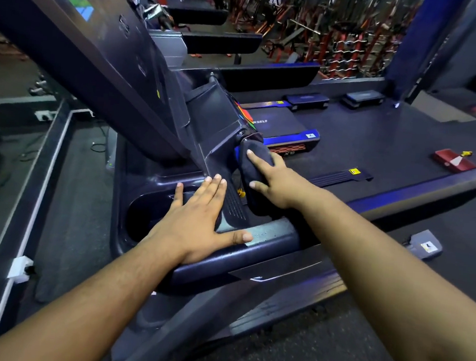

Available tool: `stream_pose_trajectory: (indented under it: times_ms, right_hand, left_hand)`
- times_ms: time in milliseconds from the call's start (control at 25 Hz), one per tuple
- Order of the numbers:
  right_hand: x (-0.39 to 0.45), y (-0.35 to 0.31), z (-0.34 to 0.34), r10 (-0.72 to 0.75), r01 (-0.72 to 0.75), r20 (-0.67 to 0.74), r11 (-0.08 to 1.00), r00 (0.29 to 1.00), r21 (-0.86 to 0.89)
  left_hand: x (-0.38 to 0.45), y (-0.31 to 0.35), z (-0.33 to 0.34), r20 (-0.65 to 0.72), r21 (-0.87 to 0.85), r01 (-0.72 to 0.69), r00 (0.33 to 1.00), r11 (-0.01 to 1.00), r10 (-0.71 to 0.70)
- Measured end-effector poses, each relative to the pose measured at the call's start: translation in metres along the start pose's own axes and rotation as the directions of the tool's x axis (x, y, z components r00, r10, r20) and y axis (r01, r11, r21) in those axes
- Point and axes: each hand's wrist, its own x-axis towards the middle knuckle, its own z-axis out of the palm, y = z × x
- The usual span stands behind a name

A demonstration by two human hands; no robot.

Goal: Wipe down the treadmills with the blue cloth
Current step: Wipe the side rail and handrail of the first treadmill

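1. Two bare hands are on the treadmill console (213, 150) at the centre of the frame, and the arms come in from the bottom corners.
2. Right hand (276, 183), just right of centre: it lies on top of the blue cloth (253, 164), with the fingers spread and bent over the bundle, forefinger out long towards the upper left, thumb tucked against the cloth's lower edge.
3. That cloth looks dark, almost navy, in this light. It sits bunched between the palm and the right-hand edge of the console, and most of it pokes out above and to the left of the fingers, with a fold trailing below the thumb.
4. Cloth and console are touching; the bundle's top end meets a round knob-like end piece on the console.
5. Left hand (196, 219), lower centre: flat and relaxed, fingers straight and together, holding nothing. The fingertips rest on the sloping panel beside a ribbed vent, and the thumb stretches right along the front handrail (272, 234).
6. Just left of that hand sits a round cup holder (143, 215) sunk into the console.
7. Upper left, the screen panel (81, 25) slants across the frame, showing yellow, green and blue patches.
8. Upper right, a neighbouring treadmill (283, 129) lies on the dark floor, with step platforms (364, 97) beyond and weight racks (341, 40) along the top.
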Motion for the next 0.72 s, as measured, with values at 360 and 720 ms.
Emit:
stream_pose_trajectory:
  times_ms: [360, 720]
  right_hand:
    - [-0.03, 0.009, -0.002, 0.076, -0.054, 0.117, 0.982, 0.99, -0.18]
    - [-0.004, -0.01, -0.017, 0.015, -0.002, 0.059, 0.978, 0.998, -0.209]
  left_hand:
    - [-0.004, 0.0, -0.001, 0.003, -0.013, 0.014, 1.0, 1.0, -0.014]
    - [-0.001, -0.002, 0.004, -0.038, 0.017, -0.01, 0.999, 1.0, 0.01]
